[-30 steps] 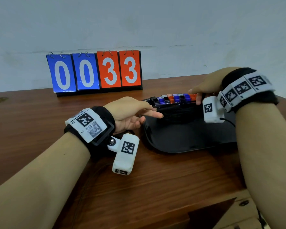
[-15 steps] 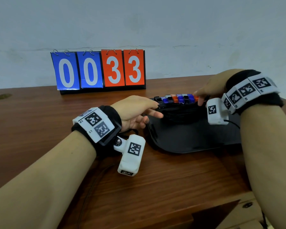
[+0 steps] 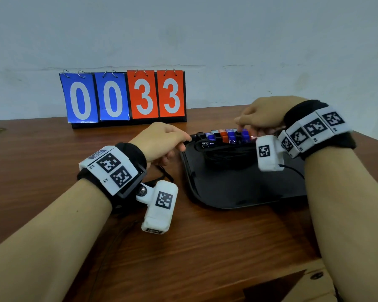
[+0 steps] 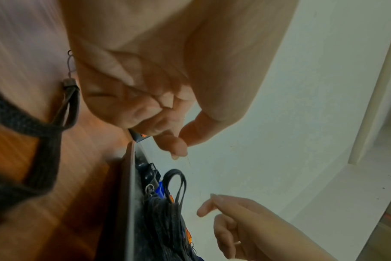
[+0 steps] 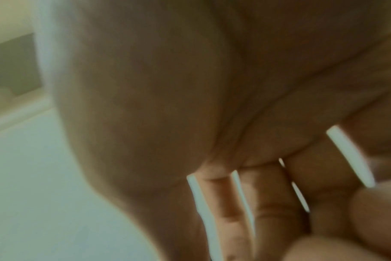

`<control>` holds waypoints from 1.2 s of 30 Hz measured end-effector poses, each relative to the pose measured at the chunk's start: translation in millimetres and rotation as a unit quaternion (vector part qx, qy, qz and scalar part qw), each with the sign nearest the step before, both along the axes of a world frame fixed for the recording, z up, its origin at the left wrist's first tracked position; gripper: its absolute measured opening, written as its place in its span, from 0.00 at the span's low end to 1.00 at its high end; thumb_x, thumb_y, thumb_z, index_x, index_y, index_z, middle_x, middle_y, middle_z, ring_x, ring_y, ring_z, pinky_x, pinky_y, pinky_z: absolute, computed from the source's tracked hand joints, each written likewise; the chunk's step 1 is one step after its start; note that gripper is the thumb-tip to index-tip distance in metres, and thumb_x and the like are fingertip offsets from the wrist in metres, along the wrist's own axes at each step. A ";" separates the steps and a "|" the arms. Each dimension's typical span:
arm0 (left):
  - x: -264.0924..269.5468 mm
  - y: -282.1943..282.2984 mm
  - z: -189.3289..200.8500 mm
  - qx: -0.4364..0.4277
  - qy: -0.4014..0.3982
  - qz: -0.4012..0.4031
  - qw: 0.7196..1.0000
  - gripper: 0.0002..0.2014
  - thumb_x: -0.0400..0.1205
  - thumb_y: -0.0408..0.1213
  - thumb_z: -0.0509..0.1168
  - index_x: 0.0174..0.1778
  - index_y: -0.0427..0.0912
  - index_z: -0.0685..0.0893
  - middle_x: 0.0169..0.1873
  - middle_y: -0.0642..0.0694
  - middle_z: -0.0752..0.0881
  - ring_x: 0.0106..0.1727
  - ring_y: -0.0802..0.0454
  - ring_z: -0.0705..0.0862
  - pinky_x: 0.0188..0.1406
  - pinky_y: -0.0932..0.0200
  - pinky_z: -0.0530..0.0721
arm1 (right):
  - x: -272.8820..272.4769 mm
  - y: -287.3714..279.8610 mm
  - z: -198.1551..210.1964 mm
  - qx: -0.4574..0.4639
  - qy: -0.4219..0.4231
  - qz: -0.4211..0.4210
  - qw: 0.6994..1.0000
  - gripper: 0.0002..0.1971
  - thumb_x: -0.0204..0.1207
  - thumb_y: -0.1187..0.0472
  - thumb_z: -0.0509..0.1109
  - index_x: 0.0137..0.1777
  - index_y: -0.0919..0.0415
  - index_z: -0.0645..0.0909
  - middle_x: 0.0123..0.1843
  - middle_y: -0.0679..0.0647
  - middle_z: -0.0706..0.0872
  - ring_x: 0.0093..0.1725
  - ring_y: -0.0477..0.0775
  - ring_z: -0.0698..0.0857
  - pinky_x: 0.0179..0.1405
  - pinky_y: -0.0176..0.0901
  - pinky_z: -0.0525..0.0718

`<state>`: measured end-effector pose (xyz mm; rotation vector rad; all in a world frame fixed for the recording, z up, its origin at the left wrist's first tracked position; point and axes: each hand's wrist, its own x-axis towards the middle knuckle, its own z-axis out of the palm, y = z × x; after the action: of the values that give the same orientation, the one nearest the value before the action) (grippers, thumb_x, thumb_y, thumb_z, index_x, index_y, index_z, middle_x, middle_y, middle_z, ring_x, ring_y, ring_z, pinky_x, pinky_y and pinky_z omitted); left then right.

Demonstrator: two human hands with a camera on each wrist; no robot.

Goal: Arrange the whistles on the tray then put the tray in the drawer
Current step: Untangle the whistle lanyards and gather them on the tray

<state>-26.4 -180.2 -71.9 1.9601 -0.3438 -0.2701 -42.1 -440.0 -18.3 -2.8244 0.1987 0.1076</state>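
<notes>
A black tray (image 3: 238, 188) lies on the wooden table. Several whistles (image 3: 225, 136) in black, blue and orange stand in a row along its far edge, with their black lanyards (image 3: 225, 153) piled in front. My left hand (image 3: 183, 144) hovers at the tray's far left corner with its fingers curled in; in the left wrist view the left hand (image 4: 179, 143) has thumb and forefinger meeting on nothing above the tray rim (image 4: 128, 194). My right hand (image 3: 244, 125) reaches down over the right end of the row, its fingertips on the whistles. The right wrist view shows only its fingers (image 5: 268, 203), blurred.
A flip scoreboard (image 3: 122, 97) reading 0033 stands at the back by the wall. A loose black cord (image 3: 164, 174) lies on the table under my left wrist. The table's front edge and a dark drawer opening (image 3: 277, 288) are at the lower right.
My left forefinger, stretched toward the whistles before, has curled in, and the hand sits closer to the tray's corner. My right hand has slid a little left along the row.
</notes>
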 end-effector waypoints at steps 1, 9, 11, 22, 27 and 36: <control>0.2 0.3 0.4 0.005 0.004 -0.001 1.000 0.08 0.85 0.40 0.67 0.54 0.44 0.91 0.30 0.52 0.85 0.25 0.57 0.73 0.21 0.64 0.73 | 1.3 4.8 -0.8 0.029 -0.003 0.024 0.999 0.18 0.86 0.45 0.63 0.49 0.56 0.89 0.28 0.48 0.85 0.20 0.44 0.78 0.23 0.33 0.76; 2.6 4.7 7.9 -0.073 0.057 0.054 0.994 0.05 0.82 0.43 0.72 0.48 0.45 0.88 0.28 0.53 0.80 0.24 0.58 0.71 0.21 0.65 0.69 | -6.8 56.5 -4.0 0.241 0.086 0.181 0.950 0.20 0.86 0.46 0.63 0.57 0.62 0.87 0.42 0.54 0.87 0.38 0.49 0.83 0.38 0.38 0.83; 4.3 8.0 10.6 -0.068 0.059 0.058 0.994 0.07 0.82 0.42 0.72 0.52 0.44 0.89 0.30 0.52 0.82 0.27 0.58 0.73 0.25 0.65 0.71 | -6.8 67.9 -8.6 0.275 0.107 0.202 0.934 0.19 0.86 0.48 0.63 0.58 0.63 0.86 0.46 0.56 0.87 0.41 0.51 0.83 0.42 0.41 0.84; 8.4 18.1 12.6 0.044 0.021 0.065 0.997 0.08 0.87 0.40 0.66 0.56 0.47 0.90 0.46 0.49 0.92 0.51 0.53 0.88 0.32 0.61 0.83 | -2.8 86.8 -21.8 0.276 0.149 0.234 0.920 0.16 0.87 0.50 0.62 0.62 0.59 0.85 0.52 0.54 0.89 0.45 0.50 0.86 0.42 0.39 0.84; 9.9 20.3 12.8 0.162 0.018 0.033 0.986 0.10 0.86 0.45 0.65 0.57 0.49 0.89 0.51 0.50 0.91 0.56 0.51 0.88 0.52 0.54 0.89 | -0.2 91.6 -26.4 0.267 0.119 0.240 0.926 0.15 0.87 0.51 0.63 0.62 0.60 0.86 0.52 0.54 0.89 0.39 0.46 0.85 0.34 0.34 0.82; 11.6 16.2 9.2 0.159 0.051 0.018 0.986 0.20 0.88 0.53 0.61 0.59 0.39 0.87 0.49 0.44 0.89 0.48 0.52 0.85 0.49 0.57 0.86 | 2.2 98.1 -29.3 0.284 -0.029 0.260 0.923 0.13 0.88 0.59 0.61 0.55 0.63 0.87 0.42 0.56 0.88 0.24 0.44 0.74 0.26 0.34 0.73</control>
<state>-14.8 -163.9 -62.7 2.2532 -0.2063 -0.4209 -39.9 -341.9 -47.6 -2.2227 -0.5207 0.1644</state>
